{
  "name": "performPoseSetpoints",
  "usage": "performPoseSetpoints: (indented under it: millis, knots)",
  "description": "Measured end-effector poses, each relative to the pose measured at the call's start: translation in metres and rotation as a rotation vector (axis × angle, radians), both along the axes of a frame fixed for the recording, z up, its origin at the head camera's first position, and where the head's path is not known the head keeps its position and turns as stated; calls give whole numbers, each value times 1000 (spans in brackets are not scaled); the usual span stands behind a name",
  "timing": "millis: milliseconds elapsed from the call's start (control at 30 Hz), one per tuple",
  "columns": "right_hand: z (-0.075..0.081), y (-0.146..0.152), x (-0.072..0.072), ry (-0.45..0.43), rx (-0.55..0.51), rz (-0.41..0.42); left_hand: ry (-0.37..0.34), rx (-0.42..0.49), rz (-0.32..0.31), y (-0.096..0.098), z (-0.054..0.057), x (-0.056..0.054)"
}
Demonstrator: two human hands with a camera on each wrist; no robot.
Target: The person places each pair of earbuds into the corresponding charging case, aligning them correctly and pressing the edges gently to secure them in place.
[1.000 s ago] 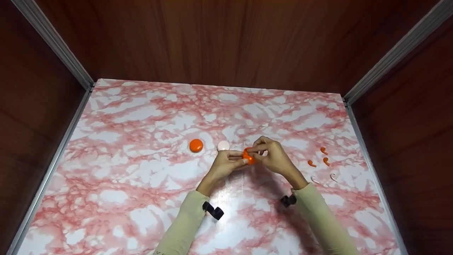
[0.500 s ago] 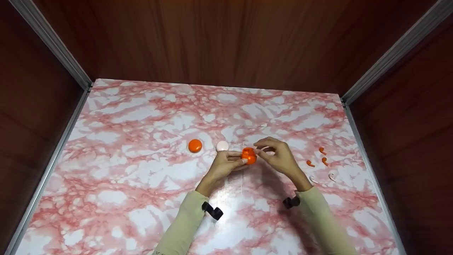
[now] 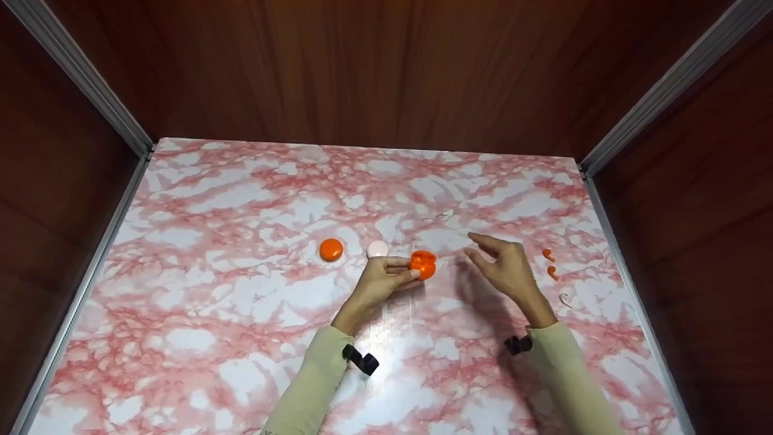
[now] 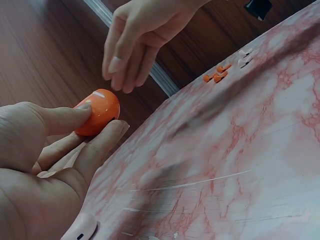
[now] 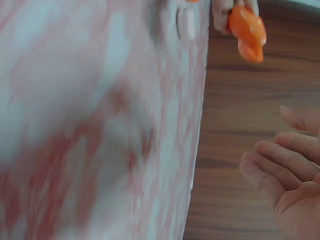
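Note:
My left hand [image 3: 379, 281] pinches an orange earbud case [image 3: 424, 267] between thumb and fingers, its lid raised. In the left wrist view the same orange case [image 4: 102, 114] shows its glossy rounded shell; what lies inside is hidden there. To the right, my right hand [image 3: 506, 266] hovers over the table with nothing in it, thumb and fingers apart. Beyond that hand lie an orange earbud [image 3: 548, 254], a second orange earbud [image 3: 552, 273] and a white earbud [image 3: 565, 296]. More earbuds show in the left wrist view, mostly covered by my right hand in the head view.
A closed round orange case [image 3: 331, 249] sits left of my hands. Beside it is a white case [image 3: 378, 248], partly behind my left fingers. The marbled pink-and-white table [image 3: 241, 290] is bordered by dark wood panels [image 3: 362, 72] with metal rails.
My right hand has let go of the orange earbud case and moved right toward the loose earbuds, its fingers spreading. My left hand stays nearly in place, still holding the case.

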State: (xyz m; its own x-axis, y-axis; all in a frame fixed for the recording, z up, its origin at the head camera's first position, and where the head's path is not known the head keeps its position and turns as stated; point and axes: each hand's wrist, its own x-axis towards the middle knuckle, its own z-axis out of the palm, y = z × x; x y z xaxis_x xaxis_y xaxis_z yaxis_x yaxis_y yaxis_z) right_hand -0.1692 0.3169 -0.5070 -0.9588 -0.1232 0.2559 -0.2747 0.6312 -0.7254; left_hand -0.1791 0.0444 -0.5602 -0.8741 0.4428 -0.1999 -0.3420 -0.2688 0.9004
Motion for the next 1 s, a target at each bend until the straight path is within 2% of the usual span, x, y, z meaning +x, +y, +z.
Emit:
performPoseSetpoints:
  millis: [167,300,600,767,1000]
  knots:
    - [0,21,0,85,164,-64,-10,0,-1,0,-2,0]
    - [-3,37,0,131,266,-84,-19,0,3,-1,-2,1]
    - [-11,77,-3,186,437,-8,-1,-12,-4,0,1,1]
    - [-23,103,-2,127,487,-23,17,-56,-17,2,0,1]
    - [-29,126,-4,-36,472,-71,9,-39,-18,3,0,0]
